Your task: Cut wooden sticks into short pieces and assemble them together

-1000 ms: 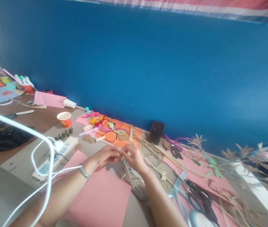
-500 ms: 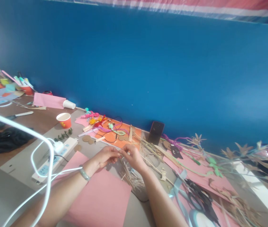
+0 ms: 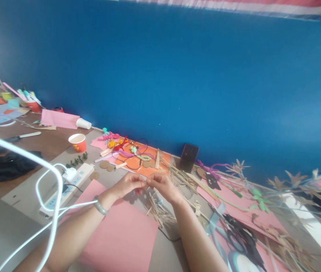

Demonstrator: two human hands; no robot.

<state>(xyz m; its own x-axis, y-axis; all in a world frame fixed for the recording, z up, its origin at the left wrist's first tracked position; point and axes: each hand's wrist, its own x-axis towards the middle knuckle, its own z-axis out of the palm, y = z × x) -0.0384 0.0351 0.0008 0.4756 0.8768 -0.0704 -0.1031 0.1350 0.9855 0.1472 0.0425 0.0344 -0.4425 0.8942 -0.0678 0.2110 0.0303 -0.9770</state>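
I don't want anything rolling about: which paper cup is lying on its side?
The white cup, tipped over near the blue wall. By contrast, the red cup near the power strip and the red pen cup both stand upright.

Left forearm point(image 3: 79, 227) is wearing one smooth, rounded, pale grey-green bangle point(image 3: 100, 206) behind an ungloved left hand point(image 3: 126, 185), right hand point(image 3: 162, 186) and forearm point(image 3: 194, 232) going bare.
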